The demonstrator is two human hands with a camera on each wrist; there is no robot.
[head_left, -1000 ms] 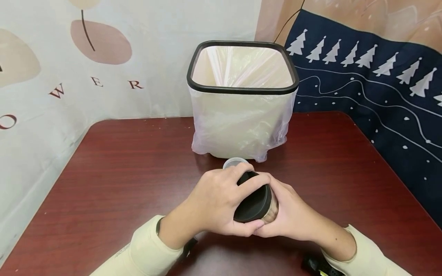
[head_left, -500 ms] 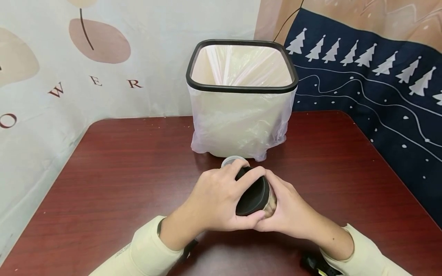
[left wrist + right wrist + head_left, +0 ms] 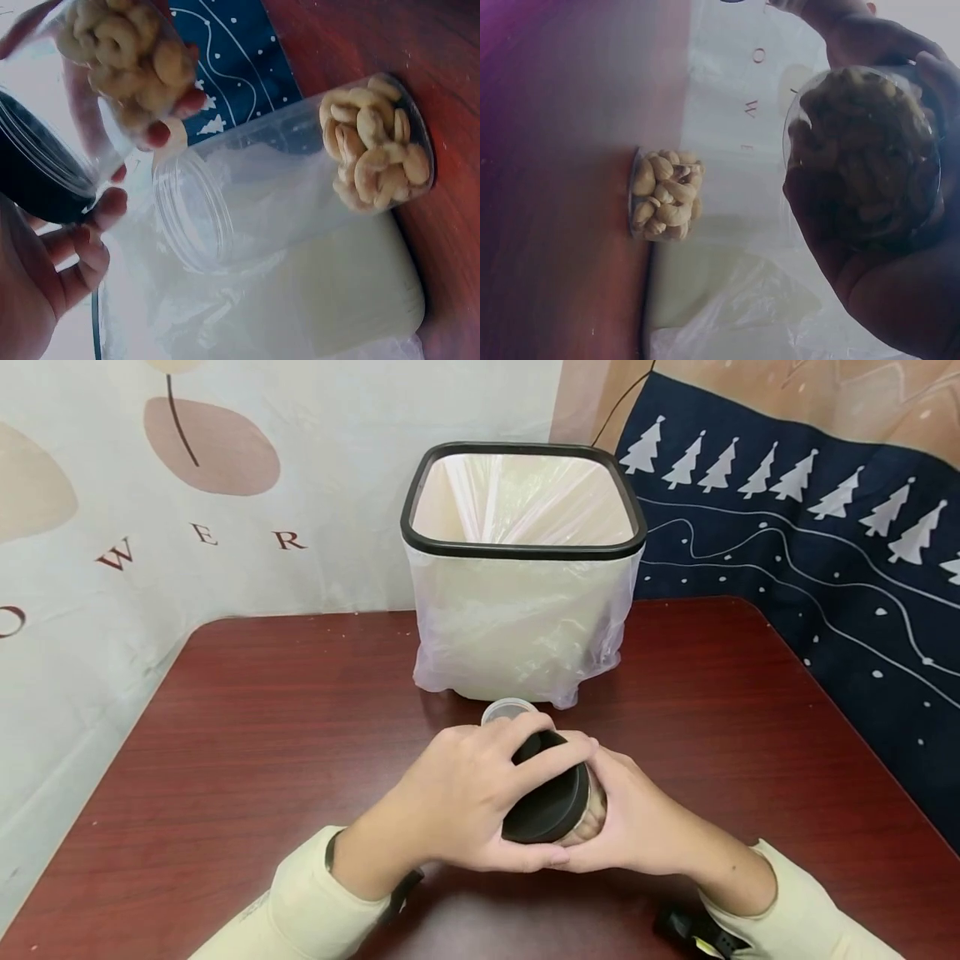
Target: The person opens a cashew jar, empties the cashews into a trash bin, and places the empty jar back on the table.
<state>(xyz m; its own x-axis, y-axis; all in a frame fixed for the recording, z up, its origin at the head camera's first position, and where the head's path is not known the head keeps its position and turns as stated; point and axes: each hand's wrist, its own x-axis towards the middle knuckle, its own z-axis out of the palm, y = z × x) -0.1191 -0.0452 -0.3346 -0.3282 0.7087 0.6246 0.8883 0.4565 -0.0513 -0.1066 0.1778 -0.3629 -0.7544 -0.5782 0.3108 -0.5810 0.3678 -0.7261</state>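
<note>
Over the middle of the table, both hands hold a clear jar of cashews with a black screw lid. My left hand grips the lid from above, fingers and thumb spread around its rim. Wrapped around the jar's body is my right hand, and in the right wrist view the jar's bottom faces the camera. Behind the hands stands a second clear jar, lidless and upright, with cashews in its bottom part. In the head view only its mouth shows past the left fingers.
A cream trash bin with a black rim and a translucent liner stands at the back of the reddish-brown table, just behind the second jar. Printed cloths hang behind the table and at its right.
The lidded jar and both hands shifted slightly away from the person, then back toward them. Both hands keep hold. The second jar and bin stay in place; the head view has shifted a little.
</note>
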